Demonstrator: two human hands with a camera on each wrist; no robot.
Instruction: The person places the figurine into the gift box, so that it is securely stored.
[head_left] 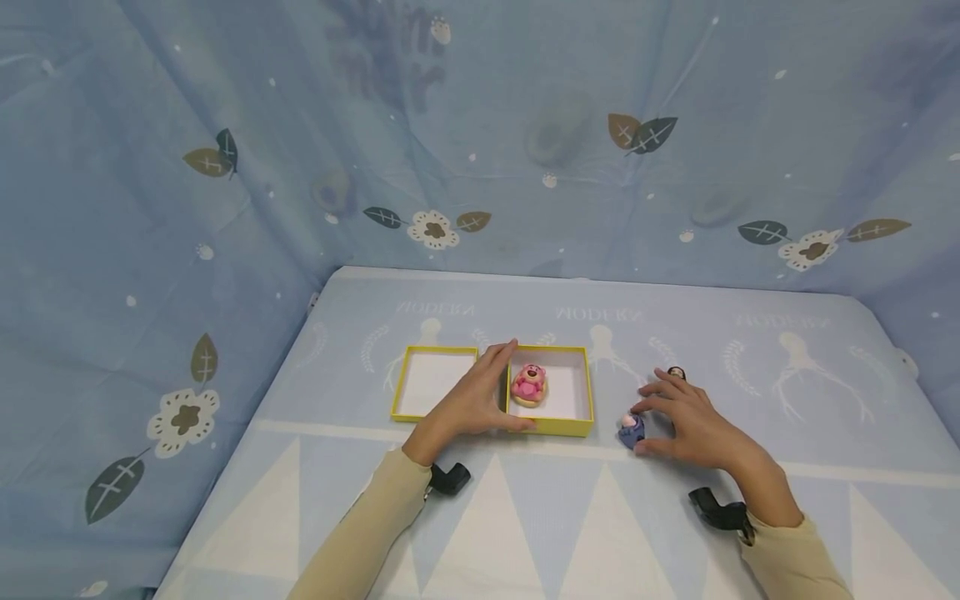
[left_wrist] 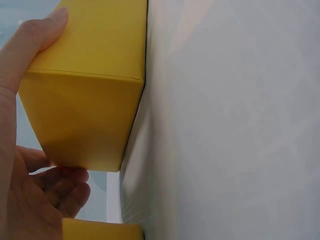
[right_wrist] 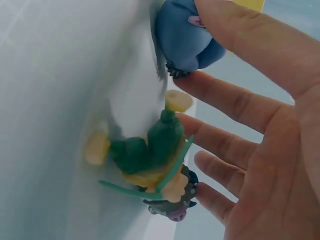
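My left hand holds a yellow-edged box at its left end, thumb on the near wall and fingers at the far side. Inside the box, toward the left, sits a pink bear figurine. To the right of the box, my right hand pinches a small blue figurine between thumb and index finger; it appears to touch the table. Beside the other right fingers is a figurine with green legs and a dark boar-like head; the head view shows only its top.
A shallow yellow-edged lid lies to the left of the box, partly behind my left hand. A patterned blue and white cloth covers the table. Blue patterned curtains hang at the back and sides.
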